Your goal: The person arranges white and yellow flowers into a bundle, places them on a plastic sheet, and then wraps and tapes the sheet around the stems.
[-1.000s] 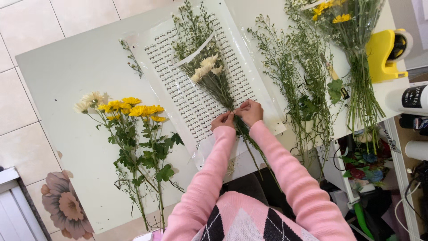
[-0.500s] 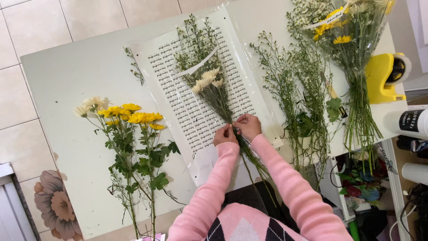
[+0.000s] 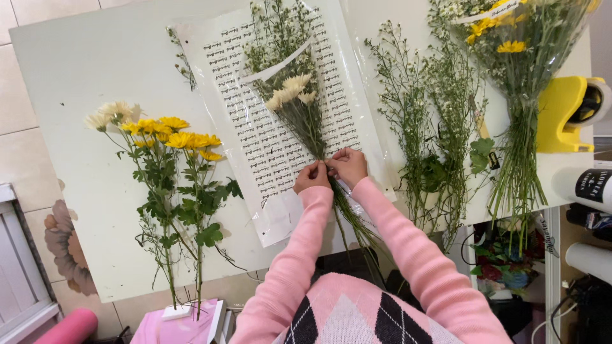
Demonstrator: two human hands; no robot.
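Left hand (image 3: 312, 176) and right hand (image 3: 347, 165) pinch the stems of a small cream-flowered bunch (image 3: 299, 105) on printed clear wrapping film (image 3: 255, 146) near the pale table's (image 3: 76, 57) front edge, apparently binding them; securing needs steady grip.

The bench (image 3: 83, 57) has a smooth, matt pale-green top. On it lies a printed wrapping sheet (image 3: 255, 146), glossy clear plastic with a paper-like white layer under it, catching light along its edges. The sleeve around the bouquet (image 3: 529, 44) at the far right is thin, shiny transparent film. The tape dispenser (image 3: 564, 114) is smooth yellow plastic. The sleeves (image 3: 293, 267) are soft pink knit cloth. The floor tiles (image 3: 19, 134) look smooth, faintly glossy.
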